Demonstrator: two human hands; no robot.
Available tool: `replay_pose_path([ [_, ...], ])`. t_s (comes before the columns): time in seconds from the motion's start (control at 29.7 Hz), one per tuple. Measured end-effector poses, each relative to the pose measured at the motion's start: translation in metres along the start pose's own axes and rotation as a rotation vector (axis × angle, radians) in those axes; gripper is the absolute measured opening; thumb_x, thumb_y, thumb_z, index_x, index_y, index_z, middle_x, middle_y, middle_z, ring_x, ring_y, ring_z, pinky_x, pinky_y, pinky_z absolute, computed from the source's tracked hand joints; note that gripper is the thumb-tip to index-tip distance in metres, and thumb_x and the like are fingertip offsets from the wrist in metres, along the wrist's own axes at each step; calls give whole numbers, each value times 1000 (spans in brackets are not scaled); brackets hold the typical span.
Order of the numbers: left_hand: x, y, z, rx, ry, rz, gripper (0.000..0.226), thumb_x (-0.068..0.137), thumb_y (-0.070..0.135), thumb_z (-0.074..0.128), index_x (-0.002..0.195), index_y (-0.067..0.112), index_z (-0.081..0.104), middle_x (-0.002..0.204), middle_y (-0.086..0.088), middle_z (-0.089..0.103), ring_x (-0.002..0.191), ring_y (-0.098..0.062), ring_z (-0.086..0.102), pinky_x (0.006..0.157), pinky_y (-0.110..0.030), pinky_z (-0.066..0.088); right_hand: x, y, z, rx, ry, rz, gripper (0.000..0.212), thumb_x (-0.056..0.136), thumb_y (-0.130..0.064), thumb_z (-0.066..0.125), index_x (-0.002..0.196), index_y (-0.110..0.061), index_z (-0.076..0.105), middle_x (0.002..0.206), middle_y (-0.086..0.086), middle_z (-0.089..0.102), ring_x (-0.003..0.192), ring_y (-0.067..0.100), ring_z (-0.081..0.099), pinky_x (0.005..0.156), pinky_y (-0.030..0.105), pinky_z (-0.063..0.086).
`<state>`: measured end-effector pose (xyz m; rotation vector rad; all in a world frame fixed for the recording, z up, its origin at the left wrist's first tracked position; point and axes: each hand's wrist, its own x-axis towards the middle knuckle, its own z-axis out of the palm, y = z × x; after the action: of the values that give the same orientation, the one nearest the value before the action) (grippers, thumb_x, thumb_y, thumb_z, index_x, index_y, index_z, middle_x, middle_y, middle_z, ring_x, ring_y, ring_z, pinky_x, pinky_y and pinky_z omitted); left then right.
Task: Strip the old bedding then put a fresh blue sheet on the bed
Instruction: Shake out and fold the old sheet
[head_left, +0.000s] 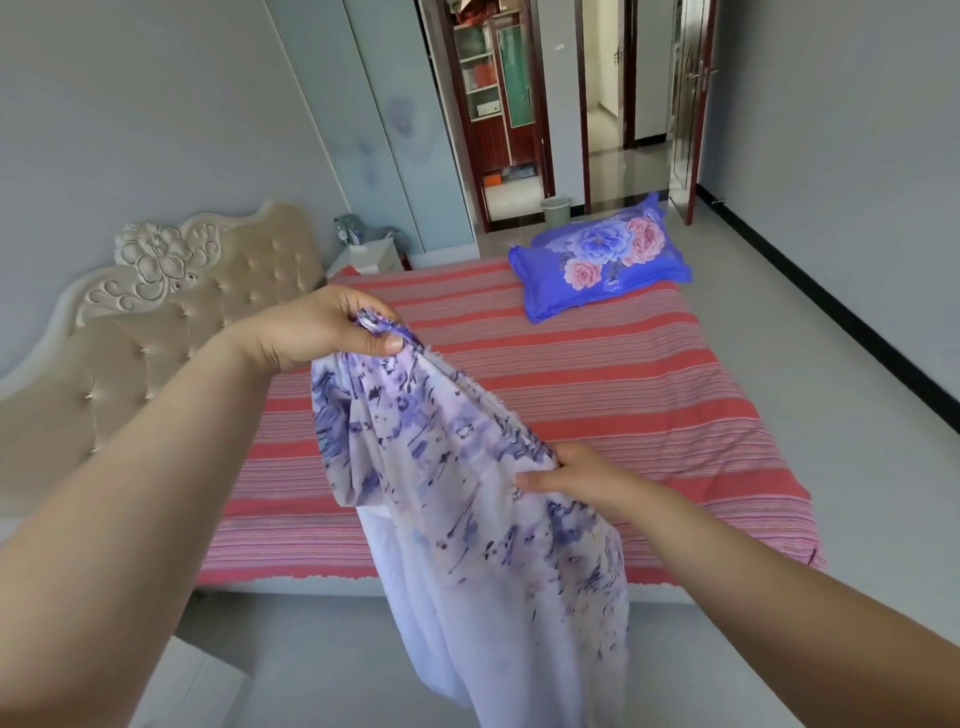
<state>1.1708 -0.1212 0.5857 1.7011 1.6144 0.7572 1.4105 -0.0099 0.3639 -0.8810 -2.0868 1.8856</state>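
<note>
My left hand (317, 332), just left of the frame's centre, pinches one bunched edge of the pale blue-flowered sheet (467, 519) between thumb and curled fingers, and my right hand (576, 475), lower and right of centre, grips the same edge further along. The sheet hangs from both down to the bottom of the frame, in front of the red-striped bed (597, 415). A blue floral pillow (605, 257) lies on the bed's far corner, upper right of centre.
</note>
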Motion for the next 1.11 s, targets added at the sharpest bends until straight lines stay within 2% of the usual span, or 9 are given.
replay_pose_path([
  [0.17,-5,6,2,-2,-62,-28,50,38,65,86,72,30,78,76,7,74,72,-3,68,68,-14,51,-3,-11,-18,81,65,-93,28,78,-22,76,98,-8,62,102,6,67,100,23,62,98,36,43],
  [0.37,-6,21,15,-9,-175,-23,46,43,62,85,76,32,78,80,8,74,75,-2,67,71,-12,50,-7,-23,-7,-310,-14,-108,19,85,-29,70,78,-17,57,76,1,54,70,16,52,62,26,36],
  [0.47,-5,28,21,6,-243,-12,41,53,57,84,81,28,78,84,4,74,79,-6,68,74,-16,51,-10,-33,7,-248,-109,-163,37,84,-22,72,118,-19,59,104,-8,62,96,12,60,83,22,44],
  [0.54,-6,32,21,15,-256,-19,41,54,55,85,82,25,78,84,2,74,79,-8,68,74,-18,52,-14,-47,11,-118,-183,-163,47,82,-19,73,125,-25,55,108,-18,63,101,3,60,91,20,44],
  [0.64,-8,35,19,37,-261,-26,42,51,55,86,80,26,78,83,4,74,78,-7,68,74,-18,52,-18,-66,10,-86,-253,-174,25,69,-33,76,87,-19,67,81,-9,68,79,7,63,80,20,48],
  [0.78,-18,31,11,36,-188,-98,40,49,48,89,81,26,78,84,5,75,78,-4,68,73,-15,51,-20,-80,4,-147,-179,-233,55,54,-54,76,73,-6,59,65,7,50,63,17,50,63,26,39],
  [0.88,-18,21,8,171,53,-177,12,73,19,81,78,29,78,83,6,75,78,-4,68,75,-17,49,-23,-79,-6,-229,-160,-217,41,60,-52,77,57,-18,55,59,-1,48,59,14,45,59,27,32],
  [0.98,-14,10,3,276,441,-182,4,79,19,76,80,16,75,83,-9,74,75,-19,66,80,-30,51,-22,-61,-5,-426,-208,-149,26,73,-48,76,73,-25,64,71,-11,60,66,9,55,64,24,40],
  [1.11,-12,2,-12,294,785,-149,8,82,18,74,82,11,70,81,-12,68,73,-18,58,74,-32,49,-18,-16,-3,-494,-220,-20,63,64,-66,72,101,-17,60,90,-5,66,82,17,62,73,29,46],
])
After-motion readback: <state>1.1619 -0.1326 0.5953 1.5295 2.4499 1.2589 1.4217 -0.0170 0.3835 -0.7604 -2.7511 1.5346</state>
